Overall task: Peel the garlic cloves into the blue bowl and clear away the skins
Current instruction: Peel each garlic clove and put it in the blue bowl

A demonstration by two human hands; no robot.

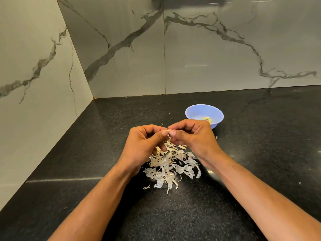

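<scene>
Peeling in progress at frame centre: left hand (147,141) and right hand (190,136), fingers curled, pinch one garlic clove (168,131) above the skins (171,168). Next, judged: strip the remaining skin and drop the clove into the blue bowl (191,112), right of centre.

Skins (169,166) lie on counter (86,153), bowl (204,115) behind-right.

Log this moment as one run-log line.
step: peeling | left hand and right hand: pinch small garlic clove | pale papery skins: piled on black granite counter | round blue plastic bowl: holds peeled cloves
</scene>
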